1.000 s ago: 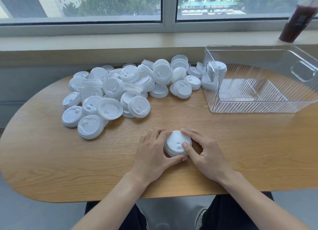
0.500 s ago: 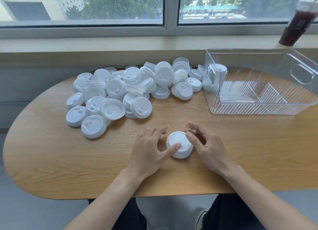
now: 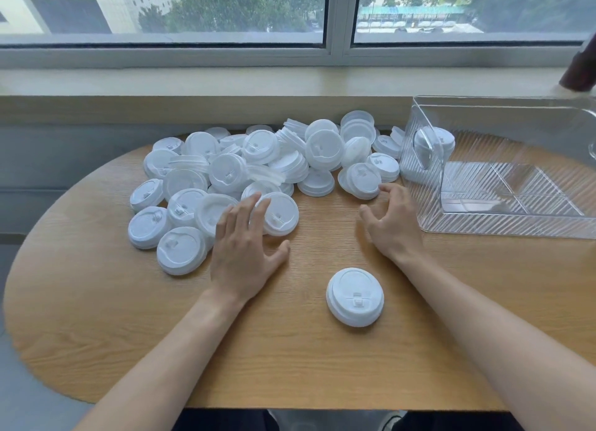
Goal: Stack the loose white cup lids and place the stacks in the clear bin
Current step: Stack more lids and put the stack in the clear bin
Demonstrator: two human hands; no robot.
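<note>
A short stack of white lids [image 3: 354,297] sits alone near the front of the wooden table [image 3: 96,301], with neither hand touching it. Behind it a large pile of loose white lids [image 3: 251,172] spreads across the table's back. My left hand [image 3: 246,246] is spread flat, its fingertips over a lid [image 3: 280,213] at the pile's near edge. My right hand [image 3: 392,224] hovers with loosely curled fingers, holding nothing, its fingertips at a lid [image 3: 362,180] next to the bin. The clear bin [image 3: 503,224] stands at the right with one stack of lids [image 3: 433,146] inside its back left corner.
A window sill [image 3: 225,82] runs behind the table. On it, at the far right, stands a dark drink cup [image 3: 580,69], partly cut off. The table's rounded left end lies past the pile.
Both hands have let go of the short stack and reached forward to the pile, the left to its near edge and the right towards the lids beside the bin. The camera has tilted down.
</note>
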